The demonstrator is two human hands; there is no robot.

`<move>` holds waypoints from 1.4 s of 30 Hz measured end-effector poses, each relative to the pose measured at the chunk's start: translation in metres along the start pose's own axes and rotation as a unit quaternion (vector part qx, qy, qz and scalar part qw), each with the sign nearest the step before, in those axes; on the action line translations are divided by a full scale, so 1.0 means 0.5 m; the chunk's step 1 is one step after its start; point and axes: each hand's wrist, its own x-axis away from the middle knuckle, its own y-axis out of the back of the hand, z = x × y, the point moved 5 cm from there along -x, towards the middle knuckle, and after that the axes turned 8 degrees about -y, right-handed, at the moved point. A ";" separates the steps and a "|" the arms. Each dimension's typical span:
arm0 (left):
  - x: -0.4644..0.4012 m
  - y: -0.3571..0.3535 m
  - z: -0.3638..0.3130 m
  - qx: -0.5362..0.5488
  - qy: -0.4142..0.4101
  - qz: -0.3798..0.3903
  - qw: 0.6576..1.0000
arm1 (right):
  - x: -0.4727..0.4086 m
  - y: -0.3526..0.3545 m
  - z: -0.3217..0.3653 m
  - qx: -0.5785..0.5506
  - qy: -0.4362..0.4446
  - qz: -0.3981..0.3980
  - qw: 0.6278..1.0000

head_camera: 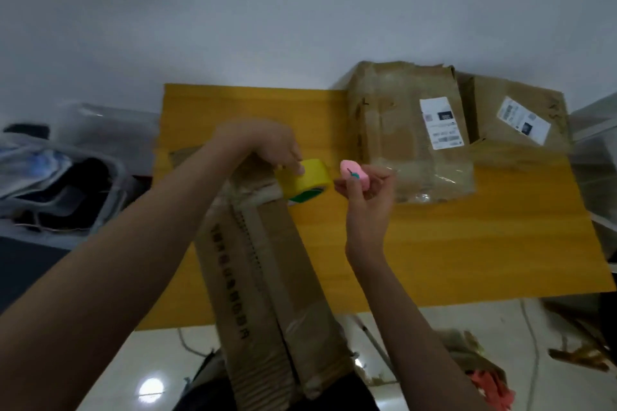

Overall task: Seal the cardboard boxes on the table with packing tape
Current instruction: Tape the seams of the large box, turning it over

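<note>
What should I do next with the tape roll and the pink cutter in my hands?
Probably bring the pink cutter in your right hand across to the yellow tape roll and cut. Your left hand holds the roll at the far end of the long box, beside the cutter.

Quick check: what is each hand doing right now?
Left hand: grips the yellow tape roll.
Right hand: holds a small pink object.

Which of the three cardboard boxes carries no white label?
The long box under the hands, with dark print along it; the two boxes at the far right each carry one.
</note>
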 end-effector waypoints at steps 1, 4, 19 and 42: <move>0.008 0.001 0.011 0.020 -0.010 0.006 1.000 | 0.014 -0.019 0.002 0.004 0.000 0.019 1.000; 0.022 0.002 0.049 0.050 -0.031 0.018 0.998 | 0.059 -0.068 0.004 0.049 0.013 0.070 0.996; 0.049 -0.029 0.100 0.137 -0.156 -0.082 0.975 | 0.112 -0.161 -0.032 0.183 0.062 0.070 0.979; 0.047 -0.032 0.100 0.145 -0.186 -0.110 0.965 | 0.113 -0.182 -0.020 0.241 0.115 0.096 0.959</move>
